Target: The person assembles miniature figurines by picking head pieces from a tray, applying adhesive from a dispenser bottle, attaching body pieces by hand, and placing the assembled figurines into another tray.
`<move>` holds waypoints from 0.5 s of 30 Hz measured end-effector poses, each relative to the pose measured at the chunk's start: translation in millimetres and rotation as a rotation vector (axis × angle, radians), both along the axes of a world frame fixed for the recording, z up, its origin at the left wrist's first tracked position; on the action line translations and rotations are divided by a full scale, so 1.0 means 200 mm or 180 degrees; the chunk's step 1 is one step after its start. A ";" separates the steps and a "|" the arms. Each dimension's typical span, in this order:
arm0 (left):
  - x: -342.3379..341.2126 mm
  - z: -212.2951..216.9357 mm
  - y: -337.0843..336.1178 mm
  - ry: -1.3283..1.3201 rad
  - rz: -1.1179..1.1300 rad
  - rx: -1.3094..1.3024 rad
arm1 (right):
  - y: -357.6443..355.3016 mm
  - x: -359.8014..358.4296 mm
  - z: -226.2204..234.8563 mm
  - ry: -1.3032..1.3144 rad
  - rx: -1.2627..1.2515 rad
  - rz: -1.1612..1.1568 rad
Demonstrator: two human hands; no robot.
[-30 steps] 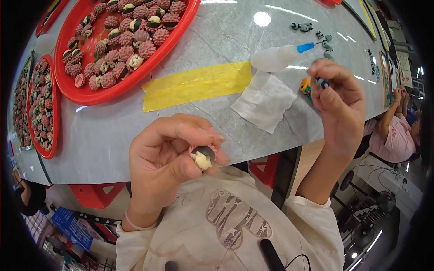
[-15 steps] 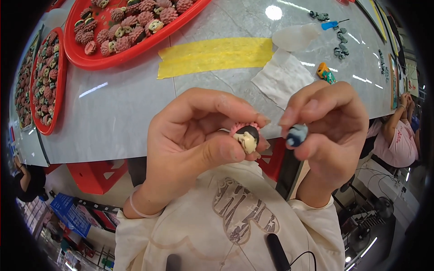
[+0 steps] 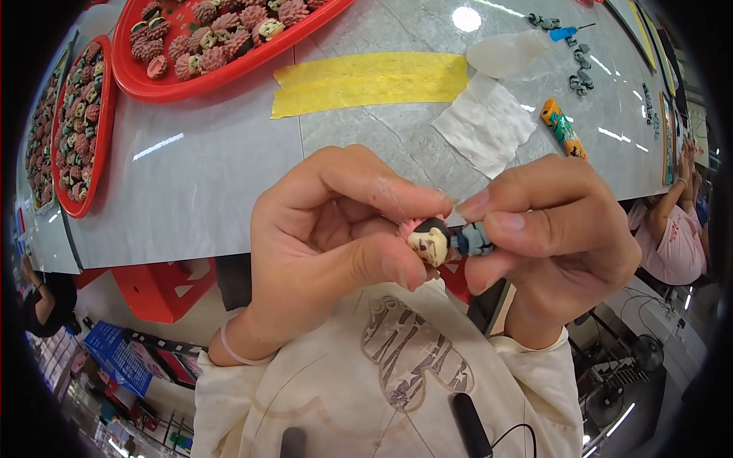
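My left hand (image 3: 336,229), half curled, pinched a round pink, black and cream figurine head (image 3: 429,243). My right hand (image 3: 561,237) pinched a grey-blue figurine body (image 3: 475,240) just beside it.

Pale-faced figurine head (image 3: 426,243), pink and black around face, held in my left hand (image 3: 324,237); blue-grey figurine body (image 3: 476,239), sideways in my right hand (image 3: 569,237), dark end at head, contact unclear.

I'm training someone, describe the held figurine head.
Below the flat yellow strip on the grey table is the left hand. Its fingers pinch a small, cream-faced, pink-and-black head. Unlike those in the red oval trays, it's in hand.
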State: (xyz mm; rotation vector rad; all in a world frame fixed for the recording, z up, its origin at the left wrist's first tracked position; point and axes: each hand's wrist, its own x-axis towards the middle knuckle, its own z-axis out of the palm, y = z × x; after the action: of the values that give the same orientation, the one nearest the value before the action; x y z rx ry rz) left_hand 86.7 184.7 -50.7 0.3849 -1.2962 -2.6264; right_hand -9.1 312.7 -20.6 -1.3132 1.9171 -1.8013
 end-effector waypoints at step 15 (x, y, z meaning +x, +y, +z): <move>-0.01 -0.03 -0.01 0.0165 0.0134 -0.0524 | -0.02 0.01 -0.04 0.0812 0.0024 -0.0280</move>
State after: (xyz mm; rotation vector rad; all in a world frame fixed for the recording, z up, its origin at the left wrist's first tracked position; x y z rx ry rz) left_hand 84.9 183.0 -56.5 0.3124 -1.4577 -2.4559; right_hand -6.7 309.5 -29.3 -1.5443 2.1389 -1.7348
